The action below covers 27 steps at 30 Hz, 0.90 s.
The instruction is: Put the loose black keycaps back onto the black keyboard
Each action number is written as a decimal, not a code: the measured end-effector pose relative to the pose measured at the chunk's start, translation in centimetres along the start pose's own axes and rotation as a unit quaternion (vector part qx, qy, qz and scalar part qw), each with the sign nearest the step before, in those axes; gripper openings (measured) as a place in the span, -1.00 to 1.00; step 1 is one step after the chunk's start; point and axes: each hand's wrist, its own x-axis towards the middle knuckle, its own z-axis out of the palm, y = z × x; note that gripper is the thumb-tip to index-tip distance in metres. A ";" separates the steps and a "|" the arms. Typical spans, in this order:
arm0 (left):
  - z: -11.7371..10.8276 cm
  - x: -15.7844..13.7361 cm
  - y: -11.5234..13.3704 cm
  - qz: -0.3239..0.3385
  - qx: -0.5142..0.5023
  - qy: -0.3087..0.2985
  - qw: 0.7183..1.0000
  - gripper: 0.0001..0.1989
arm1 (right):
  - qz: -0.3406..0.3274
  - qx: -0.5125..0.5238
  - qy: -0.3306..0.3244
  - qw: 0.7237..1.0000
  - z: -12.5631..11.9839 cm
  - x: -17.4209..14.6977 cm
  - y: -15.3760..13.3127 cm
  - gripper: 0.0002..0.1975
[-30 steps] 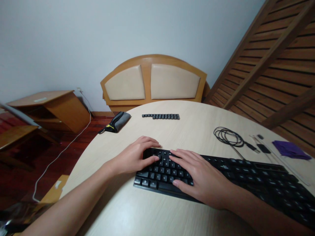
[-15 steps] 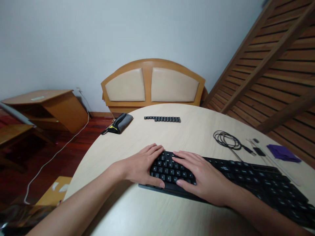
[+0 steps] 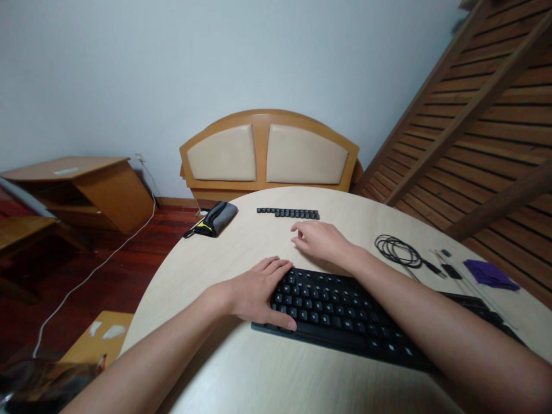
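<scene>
A black keyboard [image 3: 332, 333] lies at a slant on the table, its right part hidden under my right forearm. Across its left end rests my left hand [image 3: 263, 293], with the fingertips by the back edge and the thumb stretched out near the front edge. My right hand [image 3: 321, 238] hovers past the keyboard's back edge, thumb and index finger slightly apart and nothing seen between them. Just beyond those fingertips, loose black keycaps [image 3: 297, 213] are lined up in two rows on the tabletop.
A coiled black cable [image 3: 399, 251] lies to the right, near thin tools, a small black piece [image 3: 451, 271] and a folded purple cloth [image 3: 491, 273]. At the far left edge of the round table [image 3: 207, 259] sits a grey and black pouch [image 3: 218, 218]. A wooden headboard [image 3: 261, 149] stands behind.
My right hand has lifted off the keyboard and moved forward, close to the rows of keycaps. My left hand stays on the keyboard's left end. The view has shifted slightly.
</scene>
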 end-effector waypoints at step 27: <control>-0.1 0.0 0.1 0.004 0.003 0.001 1.000 0.18 | -0.023 -0.017 0.064 0.998 4.8 7.8 0.2 -0.81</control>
